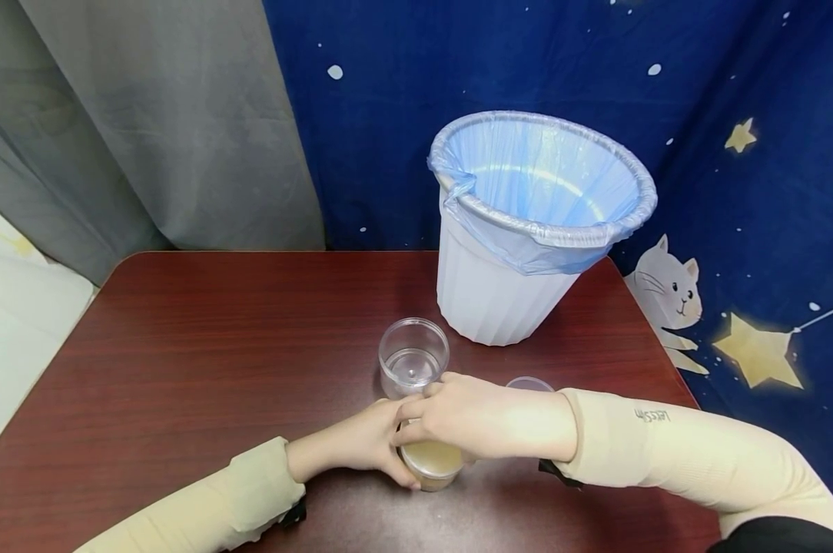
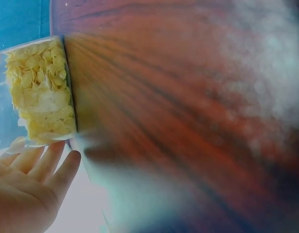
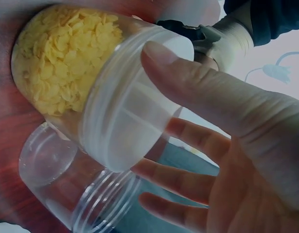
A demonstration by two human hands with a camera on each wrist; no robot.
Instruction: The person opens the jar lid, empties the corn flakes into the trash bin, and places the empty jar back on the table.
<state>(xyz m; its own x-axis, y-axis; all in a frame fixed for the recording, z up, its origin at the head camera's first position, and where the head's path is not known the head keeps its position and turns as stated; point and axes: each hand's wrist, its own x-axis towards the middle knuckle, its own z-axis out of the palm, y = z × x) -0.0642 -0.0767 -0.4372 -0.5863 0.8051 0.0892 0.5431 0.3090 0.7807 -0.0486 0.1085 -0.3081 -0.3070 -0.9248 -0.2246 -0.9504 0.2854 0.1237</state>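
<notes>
A clear plastic jar (image 1: 432, 461) of yellow flakes stands on the table near its front, topped by a translucent lid (image 3: 134, 102). My left hand (image 1: 364, 442) holds the jar from the left, thumb at the near side. In the left wrist view, fingertips (image 2: 54, 150) lie by the jar wall and flakes (image 2: 40, 87) show through it. From above and the right, my right hand (image 1: 468, 415) holds the lid, its thumb (image 3: 161, 56) on the rim. Just behind stands an empty clear jar (image 1: 413, 357) without a lid; its threaded mouth shows in the right wrist view.
A white bin (image 1: 502, 284) with a blue liner bag stands at the back right of the brown table (image 1: 250, 330). A clear round rim (image 1: 529, 382) shows partly behind the right wrist. Curtains (image 1: 382, 153) hang behind the table.
</notes>
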